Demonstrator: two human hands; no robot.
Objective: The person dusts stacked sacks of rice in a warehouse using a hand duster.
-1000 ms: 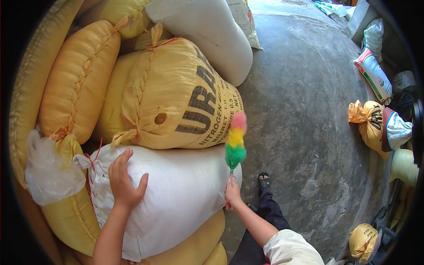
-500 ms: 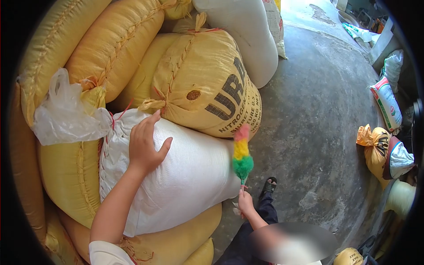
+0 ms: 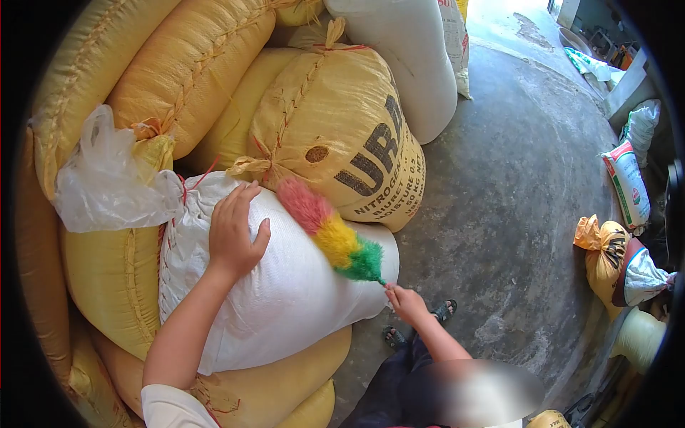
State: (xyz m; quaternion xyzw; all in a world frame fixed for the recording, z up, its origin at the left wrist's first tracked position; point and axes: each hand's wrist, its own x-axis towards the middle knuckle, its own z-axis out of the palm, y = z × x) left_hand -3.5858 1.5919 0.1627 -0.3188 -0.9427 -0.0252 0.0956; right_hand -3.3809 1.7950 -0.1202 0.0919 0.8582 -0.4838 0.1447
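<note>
Now, in the head view, the duster [image 3: 332, 232] is leaning in over the white sack [image 3: 307, 307], with its pink end pointing up and to the left. A moment ago it was standing more upright by the sack's outer edge, so now its soft part is reaching across the top of the sack and not just along the side. The pink end is coming close to the big yellow sack [image 3: 321, 107] with black letters, and the green end is sitting nearest the person. How hard the fluff is pressing, I cannot tell. The right hand [image 3: 408, 304] is holding the duster by its thin handle, with the fingers closing around it. The right arm is reaching in from the bottom, and the hand is hanging just past the sack's edge, above the floor [image 3: 528, 178]. The left hand [image 3: 239, 230] is holding nothing and is lying palm down on the white sack, near its tied end. Its thumb is sticking out wide, while its fingers are pointing up toward the yellow sack. The left arm is stretching up over the sack. A clear plastic bag [image 3: 107, 182] is lying beside the tied end, near the red string [image 3: 202, 178].
</note>
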